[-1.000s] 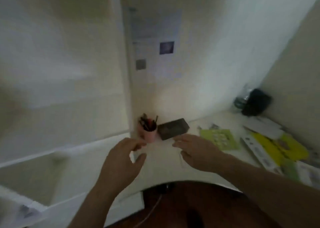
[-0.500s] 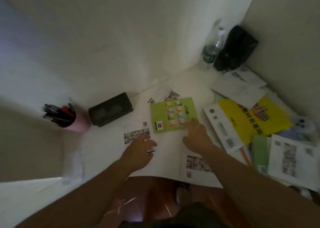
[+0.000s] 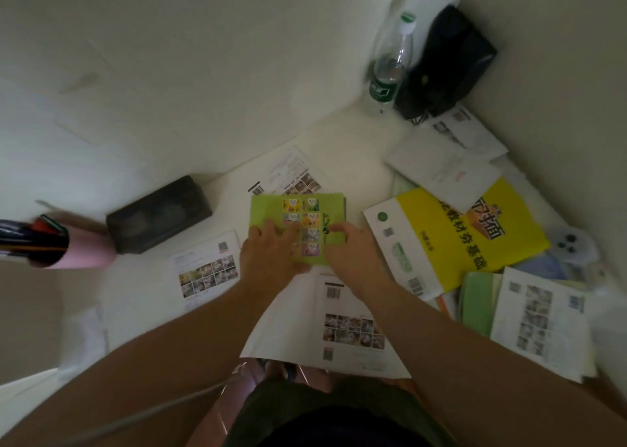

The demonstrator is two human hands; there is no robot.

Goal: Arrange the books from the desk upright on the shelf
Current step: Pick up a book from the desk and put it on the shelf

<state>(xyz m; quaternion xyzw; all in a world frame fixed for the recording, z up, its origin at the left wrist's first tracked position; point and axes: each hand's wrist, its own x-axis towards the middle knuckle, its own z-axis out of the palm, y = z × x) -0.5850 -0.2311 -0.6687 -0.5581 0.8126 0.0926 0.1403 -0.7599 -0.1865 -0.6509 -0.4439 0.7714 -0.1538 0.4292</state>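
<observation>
**Spotter:** Where are you working right now?

**Operator:** I'm looking down at the bench. Both hands are lying on the small green book, which is flat on the bench, straight ahead of me. My left hand is covering its near left corner, fingers fairly straight and spread across the cover. My right hand is sitting on its near right part, fingers bent a little. I cannot tell whether either thumb is hooking under an edge, so I'm not calling this a grasp yet.

**Spotter:** How is the book lying?

**Operator:** Its long axis is running away from me, near edge under my palms, far edge beyond my fingertips. Both hands are equally close. The far end is overlapping a printed sheet.

**Spotter:** What's around it?

**Operator:** To the right of my right hand, the large yellow book is lying flat, with more booklets and sheets stacked beyond it. To the left of my left hand, there's a dark box and a pink pen cup. Further out and to the right, a plastic bottle and a black bag are in the corner.

**Spotter:** And the shelf?

**Operator:** Not in view. I'm guessing I'll need to get fingers under the near edge, then tip the green book upright.
</observation>
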